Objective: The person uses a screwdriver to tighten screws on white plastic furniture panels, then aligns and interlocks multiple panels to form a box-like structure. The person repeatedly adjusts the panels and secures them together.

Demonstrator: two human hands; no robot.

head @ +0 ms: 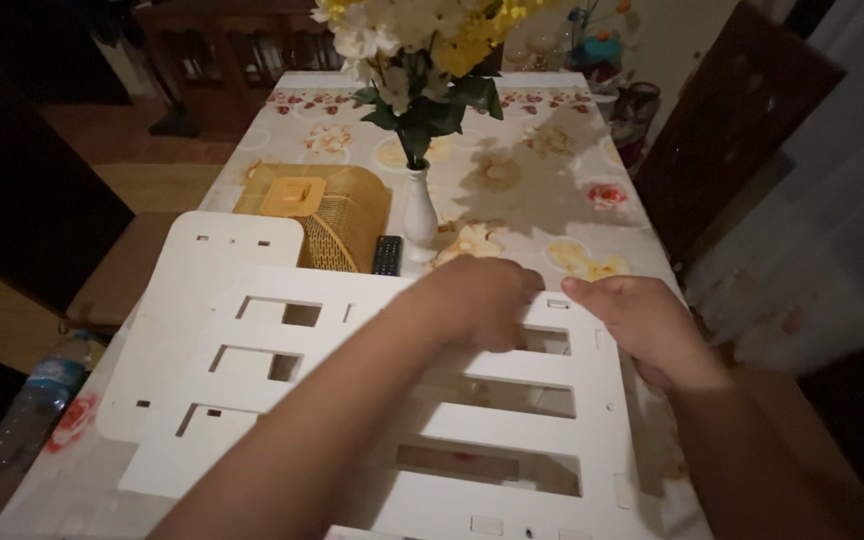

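A large white flat panel (pixel 512 470) with several rectangular cutouts lies on the table in front of me. My left hand (pixel 477 300) rests fingers-down on its far edge near the middle. My right hand (pixel 642 325) grips the panel's far right corner, thumb on top. A second white panel (pixel 187 300) with rounded corners and small slots lies partly under the first, to the left.
A white vase (pixel 419 215) with yellow and white flowers stands just beyond the panels, next to a black remote (pixel 387 255) and a yellow woven basket (pixel 327 215). A plastic bottle (pixel 37 395) lies at the table's left edge. The floral tablecloth (pixel 542 170) extends far back.
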